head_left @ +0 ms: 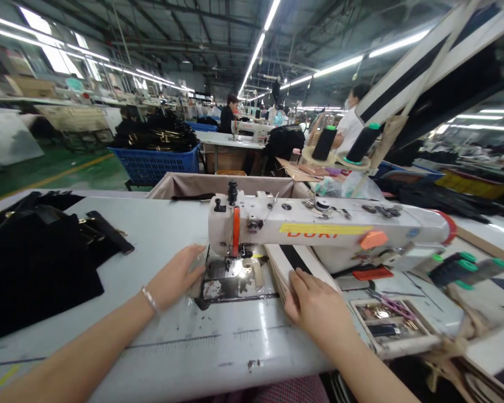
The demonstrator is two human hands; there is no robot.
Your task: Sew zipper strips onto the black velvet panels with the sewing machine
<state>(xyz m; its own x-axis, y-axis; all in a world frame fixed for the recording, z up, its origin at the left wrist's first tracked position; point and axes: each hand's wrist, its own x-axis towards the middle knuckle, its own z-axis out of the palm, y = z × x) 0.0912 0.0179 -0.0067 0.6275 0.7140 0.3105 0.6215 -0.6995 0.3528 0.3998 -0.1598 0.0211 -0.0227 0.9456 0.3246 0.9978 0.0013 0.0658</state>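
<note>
A white sewing machine (269,221) with an orange lever stands on the pale table. My left hand (180,277) lies at the left side of its metal needle plate (231,282), fingers stretched out and thumb apart. Something clear, like plastic, shows by those fingertips; I cannot make out its kind. Under the machine arm lies a stack of white fabric pieces with a black stripe (292,258). My right hand (313,296) is closed on the stack's near end, some fingers on top and others curled at its left edge. No fabric shows beneath the needle.
Black fabric pieces (29,263) with metal fittings lie at the table's left. A parts tray (392,324) with purple-handled scissors sits at the right, near thread spools (457,271). Behind are a cloth-lined bin (227,183), a blue crate (155,165) and two people.
</note>
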